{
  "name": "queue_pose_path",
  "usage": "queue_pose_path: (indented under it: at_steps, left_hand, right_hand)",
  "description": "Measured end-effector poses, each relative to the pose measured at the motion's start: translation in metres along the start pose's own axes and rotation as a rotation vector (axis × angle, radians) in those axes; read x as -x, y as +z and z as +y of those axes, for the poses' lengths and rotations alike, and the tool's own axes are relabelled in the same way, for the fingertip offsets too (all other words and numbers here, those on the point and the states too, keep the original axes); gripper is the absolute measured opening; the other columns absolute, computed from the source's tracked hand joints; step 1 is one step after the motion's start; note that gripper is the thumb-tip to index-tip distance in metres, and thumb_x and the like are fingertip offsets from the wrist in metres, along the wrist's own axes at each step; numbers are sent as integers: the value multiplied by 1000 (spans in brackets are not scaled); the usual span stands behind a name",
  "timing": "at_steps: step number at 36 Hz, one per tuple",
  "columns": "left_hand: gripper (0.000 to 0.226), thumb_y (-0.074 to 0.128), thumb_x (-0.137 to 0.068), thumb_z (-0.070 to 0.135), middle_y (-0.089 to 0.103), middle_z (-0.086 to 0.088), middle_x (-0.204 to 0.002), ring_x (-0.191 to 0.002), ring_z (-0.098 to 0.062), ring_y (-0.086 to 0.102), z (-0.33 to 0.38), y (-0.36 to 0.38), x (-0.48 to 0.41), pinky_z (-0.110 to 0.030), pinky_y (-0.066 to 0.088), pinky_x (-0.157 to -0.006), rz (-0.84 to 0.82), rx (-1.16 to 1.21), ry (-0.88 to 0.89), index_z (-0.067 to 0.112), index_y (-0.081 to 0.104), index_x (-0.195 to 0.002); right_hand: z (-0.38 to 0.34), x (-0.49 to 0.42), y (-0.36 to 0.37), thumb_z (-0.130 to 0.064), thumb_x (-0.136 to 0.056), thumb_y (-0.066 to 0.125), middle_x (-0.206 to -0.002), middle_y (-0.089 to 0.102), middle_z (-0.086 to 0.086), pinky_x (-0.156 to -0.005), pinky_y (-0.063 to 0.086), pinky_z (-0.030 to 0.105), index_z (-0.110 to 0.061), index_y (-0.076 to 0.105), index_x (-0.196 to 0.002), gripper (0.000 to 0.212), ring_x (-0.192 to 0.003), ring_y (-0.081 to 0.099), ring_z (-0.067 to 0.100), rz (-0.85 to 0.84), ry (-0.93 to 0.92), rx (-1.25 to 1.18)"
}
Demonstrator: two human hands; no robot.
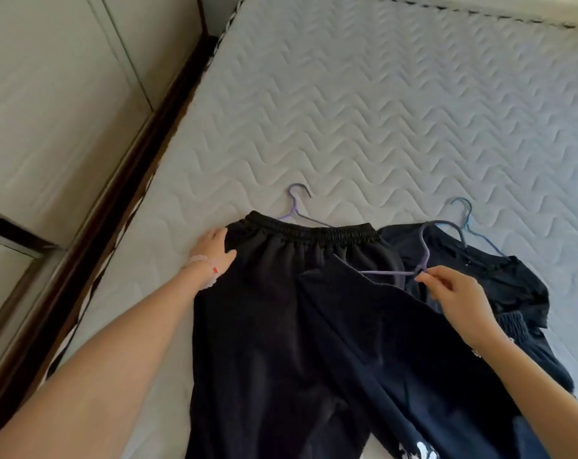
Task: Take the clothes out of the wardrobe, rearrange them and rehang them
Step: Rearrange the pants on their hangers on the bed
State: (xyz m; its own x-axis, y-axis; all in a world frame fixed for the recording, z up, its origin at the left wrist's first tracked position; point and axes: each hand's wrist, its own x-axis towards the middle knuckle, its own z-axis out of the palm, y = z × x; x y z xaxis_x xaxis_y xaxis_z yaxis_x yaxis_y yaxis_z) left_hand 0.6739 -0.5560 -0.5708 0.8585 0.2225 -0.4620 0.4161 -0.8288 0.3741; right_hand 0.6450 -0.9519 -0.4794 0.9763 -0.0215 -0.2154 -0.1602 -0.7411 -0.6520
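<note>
The mattress point(380, 111) under both your hands serves as your sorting surface, so the taking-out step looks done for at least the pieces lying here; whether the pale panels point(66, 127) off beyond your left arm belong to the wardrobe, I cannot tell. The black trousers point(264, 309) lie spread flat between your hands, waistband away from you, legs running back past your forearms. A second dark garment point(397, 359) crosses over them beneath your right wrist, and a black top point(499, 279) lies crumpled just beyond your right hand. None of these is properly seated on a hanger, so the rearranging appears to be midway and the rehanging is all left to do. Your left hand point(215, 250) rests open and flat on the trousers' hip edge, fingers relaxed, gripping nothing. Your right hand point(453, 299) pinches the grey hanger point(385, 272) between thumb and forefinger where its neck meets the bar, lifted a little over the cloth. A purple hanger point(293, 205) pokes out from under the waistband just past your left fingertips, and a blue hanger point(469, 218) lies beyond your right hand, partly under the top.
</note>
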Motion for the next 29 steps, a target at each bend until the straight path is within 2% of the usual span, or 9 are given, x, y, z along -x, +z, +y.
queue_pose_path:
  at_steps: [3,7,12,14,18,21,25,29]
  left_hand:
    - [57,44,-95,31,33,-13,-148,-134,-32,34,-1,8,-21,-45,33,-110,-23,-52,-42,6,28,-144]
    - [52,36,-97,36,38,-15,-144,-130,-34,39,1,14,-42,-47,35,-107,9,-35,-120,4,34,-139]
    - [51,49,-92,39,54,-19,-129,-113,-39,53,0,18,-50,-48,45,-96,11,8,-147,5,45,-130]
    - [51,52,-91,40,57,-18,-126,-111,-39,55,2,17,-38,-45,46,-94,-10,38,-155,7,45,-130]
    - [44,53,-92,36,60,-15,-123,-110,-36,56,8,6,-9,-39,44,-91,-3,130,-139,10,50,-128]
    - [41,52,-91,39,63,-9,-121,-107,-33,58,11,-8,19,-43,46,-95,-19,205,-115,18,54,-126]
    - [38,51,-91,39,65,-4,-117,-105,-31,59,26,-32,70,-44,48,-95,-13,317,-118,22,58,-124]
    - [34,52,-89,43,68,-2,-108,-97,-29,62,35,-59,129,-42,50,-88,82,350,-105,24,61,-116]
  right_hand:
    - [13,-6,1,-26,-91,57,-58,54,3,-57,35,32,-31,66,-75,18,-49,41,11,5,19,-32]
    - [27,-9,2,-26,-91,57,-60,53,0,-55,33,28,-30,68,-78,17,-47,40,5,-20,29,-68]
    - [35,-5,2,-25,-91,56,-54,51,-7,-45,30,13,-29,69,-81,17,-44,43,2,-43,46,-114]
    - [36,0,1,-24,-92,56,-57,50,-4,-48,31,13,-29,69,-82,17,-46,44,2,-52,46,-123]
    - [34,12,-3,-25,-91,57,-59,52,-2,-57,35,26,-30,69,-79,17,-48,43,3,-64,63,-153]
    - [26,25,-14,-26,-89,60,-59,53,-1,-60,37,30,-30,70,-76,17,-54,45,8,-74,70,-159]
    - [4,51,-35,-23,-89,60,-59,53,-4,-57,35,15,-28,70,-76,17,-50,44,0,-84,53,-155]
    - [-27,80,-64,-23,-90,59,-59,55,-5,-56,37,14,-27,71,-80,16,-51,47,0,-60,19,-128]
